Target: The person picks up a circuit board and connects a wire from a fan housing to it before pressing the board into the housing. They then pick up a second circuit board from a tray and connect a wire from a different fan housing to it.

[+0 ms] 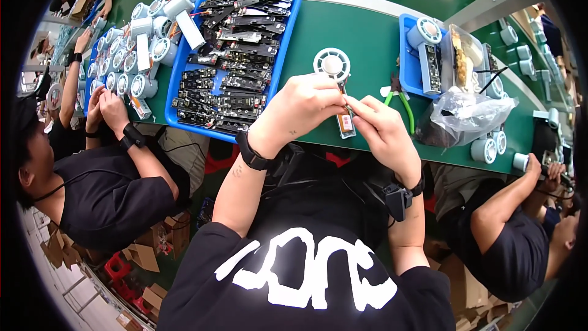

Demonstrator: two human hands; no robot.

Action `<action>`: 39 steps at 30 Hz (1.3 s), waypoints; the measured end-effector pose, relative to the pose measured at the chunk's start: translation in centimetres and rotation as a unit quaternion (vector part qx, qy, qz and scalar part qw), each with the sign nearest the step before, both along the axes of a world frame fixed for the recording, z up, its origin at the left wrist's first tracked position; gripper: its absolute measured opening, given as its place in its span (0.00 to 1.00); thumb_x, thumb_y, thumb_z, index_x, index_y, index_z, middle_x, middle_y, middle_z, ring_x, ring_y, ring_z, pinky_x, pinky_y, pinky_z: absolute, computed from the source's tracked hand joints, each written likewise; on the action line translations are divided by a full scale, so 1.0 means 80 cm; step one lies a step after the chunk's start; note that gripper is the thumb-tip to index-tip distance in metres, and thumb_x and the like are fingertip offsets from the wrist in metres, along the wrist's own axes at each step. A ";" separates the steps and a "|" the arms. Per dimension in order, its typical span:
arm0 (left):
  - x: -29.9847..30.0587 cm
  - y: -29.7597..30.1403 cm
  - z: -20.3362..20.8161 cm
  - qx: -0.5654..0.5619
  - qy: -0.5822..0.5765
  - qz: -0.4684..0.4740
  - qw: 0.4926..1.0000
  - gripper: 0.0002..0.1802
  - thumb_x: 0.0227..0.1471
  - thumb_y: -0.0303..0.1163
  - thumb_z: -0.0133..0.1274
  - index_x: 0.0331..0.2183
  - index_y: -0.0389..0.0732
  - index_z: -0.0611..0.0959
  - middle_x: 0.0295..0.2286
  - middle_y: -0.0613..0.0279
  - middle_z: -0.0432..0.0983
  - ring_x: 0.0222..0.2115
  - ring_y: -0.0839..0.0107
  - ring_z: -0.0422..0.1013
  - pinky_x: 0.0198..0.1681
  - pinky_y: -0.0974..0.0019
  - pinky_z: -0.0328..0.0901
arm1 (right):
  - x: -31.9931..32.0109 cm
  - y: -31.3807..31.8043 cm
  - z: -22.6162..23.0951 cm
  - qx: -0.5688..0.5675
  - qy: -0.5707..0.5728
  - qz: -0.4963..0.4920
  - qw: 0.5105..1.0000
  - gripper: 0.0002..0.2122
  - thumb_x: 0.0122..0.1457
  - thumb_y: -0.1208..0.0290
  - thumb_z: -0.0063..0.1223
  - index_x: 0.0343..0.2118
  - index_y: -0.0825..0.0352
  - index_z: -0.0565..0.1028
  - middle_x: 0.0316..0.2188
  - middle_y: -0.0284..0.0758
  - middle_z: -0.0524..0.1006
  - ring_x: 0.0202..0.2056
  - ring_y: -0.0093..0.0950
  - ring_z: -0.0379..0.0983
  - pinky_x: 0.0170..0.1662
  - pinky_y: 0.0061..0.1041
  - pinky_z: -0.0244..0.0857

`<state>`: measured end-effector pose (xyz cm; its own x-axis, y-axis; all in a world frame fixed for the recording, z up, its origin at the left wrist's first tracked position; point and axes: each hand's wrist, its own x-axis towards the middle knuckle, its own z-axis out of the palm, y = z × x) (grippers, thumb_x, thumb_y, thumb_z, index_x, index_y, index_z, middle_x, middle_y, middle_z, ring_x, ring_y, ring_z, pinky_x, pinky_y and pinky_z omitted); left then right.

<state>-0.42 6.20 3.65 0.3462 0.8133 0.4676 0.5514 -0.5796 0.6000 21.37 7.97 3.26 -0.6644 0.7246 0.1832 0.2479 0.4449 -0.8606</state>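
Note:
Both my hands meet over the table's front part, at a light blue handheld fan with a round vented head (331,64). Below the head its body is partly covered by my fingers; an orange-labelled battery-like block (345,124) shows at the lower end. My left hand (304,109) is closed, thumb and fingertips pinched just under the fan head. From the other side my right hand (387,133) pinches close to those fingertips. Something thin seems to lie between them, too small to make out. Green-handled cutters (404,105) lie beside my right hand.
To the left, a blue tray (296,9) is full of black circuit-board strips (245,43), with many light blue fans (162,49) piled beyond. On the right are a small blue tray (408,67), a clear plastic bag (468,113) and loose fans (484,150). Co-workers (116,190) sit on both sides.

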 end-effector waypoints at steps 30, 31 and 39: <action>-0.004 -0.015 -0.031 -0.057 -0.144 0.048 0.987 0.15 0.44 0.23 0.67 0.38 0.42 0.89 0.34 0.60 0.81 0.33 0.66 0.79 0.36 0.68 0.74 | -0.010 -0.010 -0.019 -0.061 0.061 -0.026 0.996 0.17 0.63 0.80 0.47 0.55 0.73 0.73 0.35 0.39 0.74 0.32 0.30 0.71 0.36 0.23 0.64; -0.004 -0.015 -0.030 -0.062 -0.149 0.045 0.986 0.15 0.44 0.23 0.67 0.38 0.42 0.89 0.34 0.60 0.82 0.33 0.67 0.79 0.36 0.68 0.74 | -0.010 -0.010 -0.020 -0.056 0.066 -0.022 0.996 0.17 0.62 0.80 0.47 0.55 0.73 0.73 0.35 0.39 0.74 0.32 0.30 0.70 0.36 0.23 0.64; -0.004 -0.011 -0.025 -0.046 -0.151 0.026 0.987 0.11 0.41 0.22 0.68 0.33 0.41 0.89 0.30 0.62 0.83 0.32 0.67 0.78 0.36 0.68 0.72 | -0.005 -0.003 -0.032 -0.018 0.071 0.006 0.997 0.19 0.62 0.81 0.47 0.57 0.72 0.72 0.35 0.39 0.74 0.31 0.29 0.70 0.35 0.23 0.63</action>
